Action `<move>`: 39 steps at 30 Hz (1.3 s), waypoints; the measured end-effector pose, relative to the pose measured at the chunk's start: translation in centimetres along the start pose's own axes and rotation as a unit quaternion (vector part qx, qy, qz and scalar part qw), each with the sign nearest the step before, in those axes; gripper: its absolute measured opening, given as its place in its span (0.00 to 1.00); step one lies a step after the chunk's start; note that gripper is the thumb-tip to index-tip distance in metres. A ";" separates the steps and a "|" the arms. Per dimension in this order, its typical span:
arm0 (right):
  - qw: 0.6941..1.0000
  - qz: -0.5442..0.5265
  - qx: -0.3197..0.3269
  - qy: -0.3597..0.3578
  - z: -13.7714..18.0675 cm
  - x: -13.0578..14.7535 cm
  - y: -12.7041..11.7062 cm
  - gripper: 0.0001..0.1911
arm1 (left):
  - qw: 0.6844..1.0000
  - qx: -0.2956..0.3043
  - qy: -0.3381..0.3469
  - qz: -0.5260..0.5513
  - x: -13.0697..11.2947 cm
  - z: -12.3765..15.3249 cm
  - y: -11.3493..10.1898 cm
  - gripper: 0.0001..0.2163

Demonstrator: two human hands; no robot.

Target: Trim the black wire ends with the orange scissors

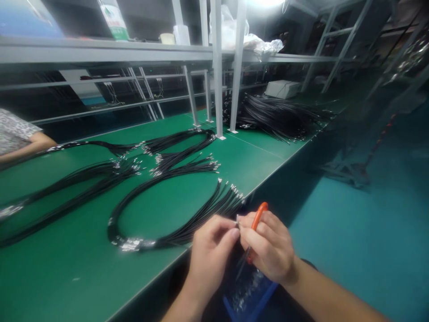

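Observation:
At the front edge of the bench, my left hand [212, 248] is closed in a pinch, its fingertips meeting those of my right hand. Between them shows the small silvery end of a black cable [237, 222]. My right hand [268, 241] is closed around orange-handled scissors [260, 214], whose thin blades point down below the palm. Just behind my hands, a bundle of black cables [115, 219] curves in a loop on the green bench top, silver tape wrapped around it and its loose ends fanned out.
Below my hands is a blue tray [261, 300] with small clear bits. More cable bundles [77, 183] lie on the green bench [60, 277], with a large pile [278, 117] farther back. Metal posts [217, 71] carry a shelf [150, 51]. Another person's arm [42, 142] rests at far left.

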State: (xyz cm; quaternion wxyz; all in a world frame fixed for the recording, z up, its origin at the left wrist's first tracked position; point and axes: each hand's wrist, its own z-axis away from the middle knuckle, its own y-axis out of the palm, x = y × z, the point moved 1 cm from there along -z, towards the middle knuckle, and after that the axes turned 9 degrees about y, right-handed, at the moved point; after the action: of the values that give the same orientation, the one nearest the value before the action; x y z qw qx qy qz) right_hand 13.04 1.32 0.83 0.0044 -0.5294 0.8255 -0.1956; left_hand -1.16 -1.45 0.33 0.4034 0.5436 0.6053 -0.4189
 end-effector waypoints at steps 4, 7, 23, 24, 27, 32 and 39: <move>0.999 0.000 0.000 0.046 0.9 -0.7 -0.2 0.15 | 0.997 -0.026 -0.043 0.062 0.2 -0.1 -0.2 0.04; 0.987 0.006 0.001 0.162 2.1 -0.5 -0.7 0.19 | 0.994 -0.036 -0.060 0.079 0.6 0.0 -0.5 0.04; 0.524 -0.430 0.198 0.708 3.7 3.6 -0.2 0.12 | 0.993 -0.103 -0.036 0.049 2.1 0.8 0.0 0.02; 0.523 -0.433 0.192 0.709 3.4 3.5 -0.1 0.12 | 0.993 -0.100 -0.035 0.045 2.0 0.9 0.0 0.02; 0.525 -0.415 0.171 0.723 2.7 3.5 0.0 0.11 | 0.995 -0.084 -0.034 0.034 1.7 1.0 0.2 0.01; 0.510 -0.368 0.160 0.761 1.9 3.7 0.2 0.11 | 0.997 -0.066 -0.037 0.022 1.4 1.0 0.4 0.01; 0.504 -0.348 0.179 0.770 1.8 3.5 0.0 0.12 | 0.998 -0.051 -0.031 0.000 1.5 0.7 0.3 0.01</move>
State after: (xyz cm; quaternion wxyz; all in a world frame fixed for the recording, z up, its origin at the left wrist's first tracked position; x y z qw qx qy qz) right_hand 11.88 -2.32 -0.14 -0.6070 -0.4024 0.2005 -0.6553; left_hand -0.95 -1.65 -1.37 0.4493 0.5093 0.6126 -0.4043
